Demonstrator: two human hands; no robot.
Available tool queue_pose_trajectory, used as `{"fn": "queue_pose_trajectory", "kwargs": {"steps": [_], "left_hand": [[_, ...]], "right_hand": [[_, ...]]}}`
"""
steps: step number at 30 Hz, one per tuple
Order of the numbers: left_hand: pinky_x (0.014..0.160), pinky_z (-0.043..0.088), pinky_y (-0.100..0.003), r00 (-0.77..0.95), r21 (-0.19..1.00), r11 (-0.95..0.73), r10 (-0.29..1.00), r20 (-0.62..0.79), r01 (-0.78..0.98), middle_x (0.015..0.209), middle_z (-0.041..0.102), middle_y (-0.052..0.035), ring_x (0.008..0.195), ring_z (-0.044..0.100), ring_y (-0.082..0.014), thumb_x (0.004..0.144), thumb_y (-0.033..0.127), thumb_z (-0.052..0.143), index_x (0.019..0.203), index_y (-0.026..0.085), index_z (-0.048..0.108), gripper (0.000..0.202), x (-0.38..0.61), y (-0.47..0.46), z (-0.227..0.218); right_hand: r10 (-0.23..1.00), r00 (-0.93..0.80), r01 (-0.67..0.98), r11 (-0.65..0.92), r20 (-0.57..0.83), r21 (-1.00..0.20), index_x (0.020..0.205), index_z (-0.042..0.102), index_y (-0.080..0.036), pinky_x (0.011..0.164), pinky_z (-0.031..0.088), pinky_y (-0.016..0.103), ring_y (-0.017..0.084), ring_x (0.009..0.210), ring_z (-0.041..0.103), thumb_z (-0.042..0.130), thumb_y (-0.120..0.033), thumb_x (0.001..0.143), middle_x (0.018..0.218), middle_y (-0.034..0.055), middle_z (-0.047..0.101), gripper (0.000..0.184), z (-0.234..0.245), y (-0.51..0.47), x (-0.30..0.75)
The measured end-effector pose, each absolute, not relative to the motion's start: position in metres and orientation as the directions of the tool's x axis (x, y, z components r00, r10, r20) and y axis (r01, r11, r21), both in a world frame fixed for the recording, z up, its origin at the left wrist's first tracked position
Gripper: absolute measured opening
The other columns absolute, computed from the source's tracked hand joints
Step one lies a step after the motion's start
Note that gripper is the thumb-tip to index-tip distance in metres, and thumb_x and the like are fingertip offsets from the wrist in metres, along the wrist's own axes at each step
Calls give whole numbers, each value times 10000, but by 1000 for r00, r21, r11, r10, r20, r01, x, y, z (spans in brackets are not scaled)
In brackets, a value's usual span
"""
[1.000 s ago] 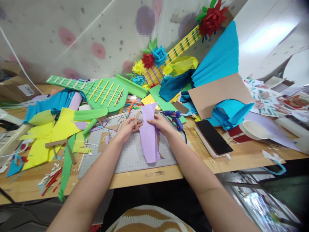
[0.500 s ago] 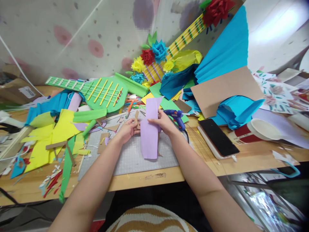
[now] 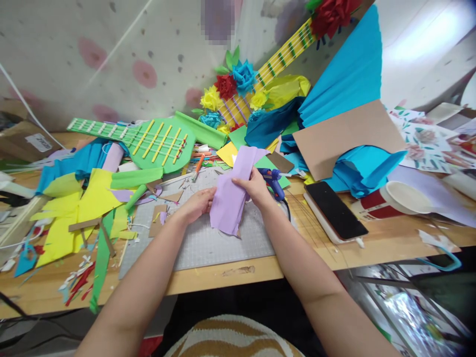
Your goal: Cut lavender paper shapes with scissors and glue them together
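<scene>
A piece of purple crepe paper (image 3: 227,201), long and tilted, is held above the grey cutting mat (image 3: 197,248); a sliver of brown cardboard shows behind its lower right edge. My right hand (image 3: 256,189) is closed on its right side, thumb across the front and fingers behind. At the left edge, my left hand (image 3: 199,204) has its fingers curled against the paper, their tips partly hidden. Just right of my right hand lies a blue hot glue gun (image 3: 274,182). An orange-handled tool (image 3: 199,167) rests beyond my left hand.
A green paper guitar (image 3: 161,144) and yellow paper sheets (image 3: 98,191) lie left. A flower-trimmed yellow guitar (image 3: 282,54) leans behind. To the right are a phone (image 3: 336,210), a paper cup (image 3: 390,201), brown cardboard (image 3: 345,131) and blue crepe paper (image 3: 349,74).
The purple paper has tilted, its lower end swinging left and its top leaning right. The cardboard strip seen at my left fingers is now out of sight.
</scene>
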State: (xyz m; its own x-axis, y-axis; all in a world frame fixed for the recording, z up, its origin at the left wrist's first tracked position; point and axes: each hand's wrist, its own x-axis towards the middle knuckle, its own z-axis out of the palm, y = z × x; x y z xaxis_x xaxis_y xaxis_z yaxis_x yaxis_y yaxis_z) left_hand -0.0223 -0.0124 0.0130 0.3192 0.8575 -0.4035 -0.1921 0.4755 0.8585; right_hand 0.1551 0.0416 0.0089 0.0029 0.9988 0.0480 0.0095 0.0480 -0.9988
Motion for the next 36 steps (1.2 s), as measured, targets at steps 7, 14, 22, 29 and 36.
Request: {"fn": "queue_pose_trajectory", "kwargs": {"steps": [7,14,22,29,36], "left_hand": [[606,441,-241,340,908,410,868,-361,-84,763,680,-40,615,592,-129,585,356,739,844,142,665,343,-32,-13,12],[580,447,-250,8,952,241,970,-244,-191,681,661,-16,566,560,-124,544,331,735,817,136,660,344,-50,-1,16],[661,425,-230,-438,941,-176,850,293,289,747,664,-24,727,582,-163,736,325,571,881,158,671,243,-41,-11,20],[1035,278,-322,-115,783,-329,886,450,527,1154,623,-49,1170,494,-218,749,168,534,1025,257,668,319,-15,-15,16],[1083,199,-416,4,719,-370,890,455,589,1231,568,-77,1257,400,-217,785,120,449,997,242,667,327,-2,-7,8]], "right_hand": [[996,47,181,63,73,-982,1061,471,-184,859,448,433,240,968,574,721,-412,527,1051,91,616,632,3,44,154],[756,11,540,546,655,-640,1203,424,-177,997,317,477,256,1216,385,617,-375,712,1253,156,471,564,18,16,141],[712,-511,140,623,482,-770,1192,497,-222,958,400,374,176,1094,509,518,-314,815,1205,87,543,389,16,-10,109],[916,-346,-385,57,202,-921,1035,545,-238,958,427,330,168,1061,551,703,-396,617,1103,27,607,474,13,5,104],[983,-152,-512,-169,-105,-842,827,561,-194,818,514,359,203,965,604,693,-411,570,889,29,679,362,8,13,107]]}}
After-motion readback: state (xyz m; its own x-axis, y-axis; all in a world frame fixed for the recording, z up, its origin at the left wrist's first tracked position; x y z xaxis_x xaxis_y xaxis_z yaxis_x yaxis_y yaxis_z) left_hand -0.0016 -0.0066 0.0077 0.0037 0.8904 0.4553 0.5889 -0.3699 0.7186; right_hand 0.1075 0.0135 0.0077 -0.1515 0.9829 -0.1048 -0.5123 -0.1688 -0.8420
